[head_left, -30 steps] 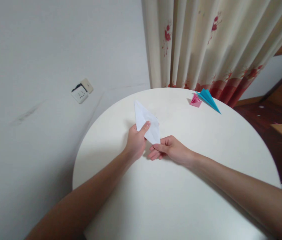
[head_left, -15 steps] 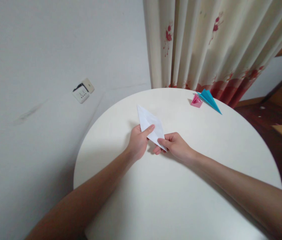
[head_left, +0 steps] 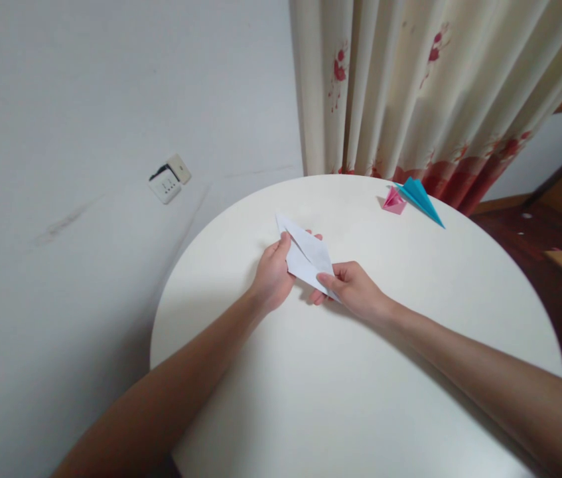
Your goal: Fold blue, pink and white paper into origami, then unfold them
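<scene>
Both of my hands hold a folded white paper (head_left: 306, 255), a long pointed shape, just above the round white table (head_left: 410, 372). My left hand (head_left: 271, 275) grips its left side, thumb on top and fingertips showing behind the far edge. My right hand (head_left: 353, 288) pinches the near right tip between thumb and fingers. The paper lies low and nearly flat, its far point aimed up and to the left.
A pink folded paper (head_left: 393, 201) and a blue paper plane (head_left: 421, 199) lie at the table's far right edge. A flowered curtain (head_left: 410, 86) hangs behind. A wall socket (head_left: 168, 179) sits on the white wall at left. Dark wooden floor shows at right.
The white paper has tipped from standing upright to lying nearly flat. My left thumb slid up along its left edge, and my right hand moved closer and took the near tip.
</scene>
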`<state>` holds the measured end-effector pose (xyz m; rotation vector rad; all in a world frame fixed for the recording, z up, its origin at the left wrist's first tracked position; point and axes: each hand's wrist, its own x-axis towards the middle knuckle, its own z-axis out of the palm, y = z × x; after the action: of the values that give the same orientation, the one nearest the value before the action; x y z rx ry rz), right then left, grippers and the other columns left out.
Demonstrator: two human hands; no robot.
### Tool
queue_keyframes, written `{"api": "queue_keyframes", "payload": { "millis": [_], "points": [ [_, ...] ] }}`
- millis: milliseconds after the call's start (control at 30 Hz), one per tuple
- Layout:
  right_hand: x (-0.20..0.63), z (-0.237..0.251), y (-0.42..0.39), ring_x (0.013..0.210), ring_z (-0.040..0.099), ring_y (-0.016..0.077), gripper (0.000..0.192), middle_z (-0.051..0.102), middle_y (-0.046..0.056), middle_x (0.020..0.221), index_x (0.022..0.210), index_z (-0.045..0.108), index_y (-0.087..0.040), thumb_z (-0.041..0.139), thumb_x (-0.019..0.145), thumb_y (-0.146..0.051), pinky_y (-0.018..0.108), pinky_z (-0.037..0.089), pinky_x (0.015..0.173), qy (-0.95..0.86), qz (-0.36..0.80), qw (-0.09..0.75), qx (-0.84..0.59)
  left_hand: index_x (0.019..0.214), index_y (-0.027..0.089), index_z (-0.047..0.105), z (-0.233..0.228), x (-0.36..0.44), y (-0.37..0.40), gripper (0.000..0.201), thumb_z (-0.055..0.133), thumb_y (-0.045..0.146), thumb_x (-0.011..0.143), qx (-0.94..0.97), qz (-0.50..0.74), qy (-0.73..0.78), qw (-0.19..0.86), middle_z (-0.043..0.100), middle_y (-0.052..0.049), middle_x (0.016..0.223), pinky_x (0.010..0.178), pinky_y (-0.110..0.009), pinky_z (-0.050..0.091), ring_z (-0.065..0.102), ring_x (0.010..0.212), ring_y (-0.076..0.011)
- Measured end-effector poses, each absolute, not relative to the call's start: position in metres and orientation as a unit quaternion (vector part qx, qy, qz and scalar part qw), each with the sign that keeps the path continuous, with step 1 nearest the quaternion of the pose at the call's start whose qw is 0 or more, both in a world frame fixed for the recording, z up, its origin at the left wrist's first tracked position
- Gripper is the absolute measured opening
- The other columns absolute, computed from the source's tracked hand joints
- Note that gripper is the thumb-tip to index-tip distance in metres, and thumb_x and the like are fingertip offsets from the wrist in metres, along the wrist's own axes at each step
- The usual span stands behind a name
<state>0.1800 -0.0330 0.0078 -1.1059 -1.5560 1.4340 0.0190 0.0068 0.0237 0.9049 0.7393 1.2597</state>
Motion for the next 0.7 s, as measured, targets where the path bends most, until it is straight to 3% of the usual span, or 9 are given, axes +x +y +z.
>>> {"api": "queue_keyframes", "payload": {
  "millis": [133,300,433,700],
  "points": [
    [0.182,0.005,-0.033,0.054,0.055,0.013,0.045,0.074,0.009,0.069,0.073,0.076,-0.011,0.053,0.089,-0.047,0.025,0.037,0.056,-0.627,0.544,0.351,-0.433,0.116,0.013,0.063,0.026,0.018,0.005,0.043,0.064,0.045,0.089,0.405,0.56,0.326,0.645,0.068,-0.018,0.121,0.098,-0.045,0.049,0.066,0.109,-0.0281],
    [0.179,0.007,-0.032,0.058,0.061,0.0153,0.042,0.074,0.009,0.069,0.071,0.073,-0.013,0.058,0.086,-0.05,0.027,0.043,0.06,-0.605,0.561,0.37,-0.426,0.108,0.01,0.066,0.025,0.022,-0.001,0.038,0.077,0.031,0.078,0.427,0.517,0.33,0.665,0.07,-0.019,0.114,0.098,-0.046,0.049,0.067,0.107,-0.0296],
    [0.179,0.011,-0.031,0.058,0.063,0.0156,0.036,0.073,0.008,0.067,0.07,0.07,-0.015,0.065,0.081,-0.049,0.027,0.046,0.059,-0.567,0.571,0.395,-0.443,0.107,0.011,0.066,0.023,0.021,0.002,0.035,0.076,0.03,0.079,0.406,0.557,0.33,0.645,0.071,-0.017,0.114,0.099,-0.044,0.049,0.066,0.11,-0.0284],
    [0.181,0.006,-0.028,0.049,0.062,0.0155,0.04,0.068,0.005,0.057,0.068,0.06,-0.017,0.061,0.084,-0.053,0.027,0.045,0.051,-0.544,0.572,0.42,-0.447,0.106,0.013,0.066,0.021,0.015,0.013,0.025,0.07,0.026,0.085,0.361,0.638,0.335,0.592,0.07,-0.014,0.117,0.105,-0.043,0.047,0.062,0.118,-0.0255]
  ]
}}
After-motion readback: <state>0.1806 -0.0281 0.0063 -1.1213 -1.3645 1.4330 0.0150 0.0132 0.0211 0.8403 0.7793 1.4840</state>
